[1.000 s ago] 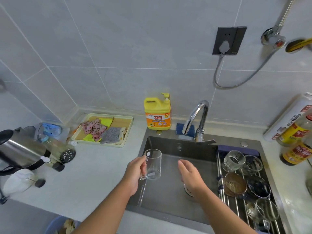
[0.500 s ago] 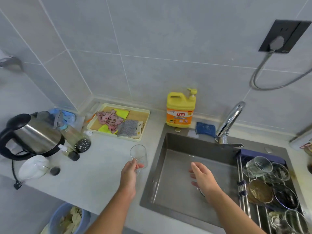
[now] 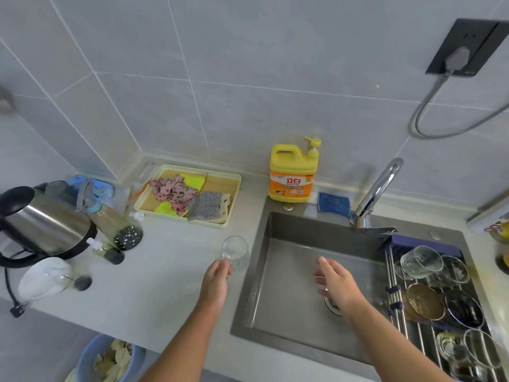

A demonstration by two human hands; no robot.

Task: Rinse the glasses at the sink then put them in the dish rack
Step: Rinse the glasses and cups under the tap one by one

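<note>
Fingers (image 3: 224, 267) of left hand (image 3: 216, 278) pinched the glass (image 3: 236, 253) low on its near side. Glass stood roughly upright, mouth up, exact tilt hard to tell. It sat over or on the counter (image 3: 165, 271), cannot tell which, just left of the sink (image 3: 289, 285) rim and not over the basin. Right hand (image 3: 337, 283) hovered over the basin, fingers loose and spread, holding nothing. Faucet (image 3: 378, 188) lay up and right of the glass, dish rack (image 3: 392, 271) further right, both nearer the right hand. Likely next: glass goes rightward under the faucet.
</note>
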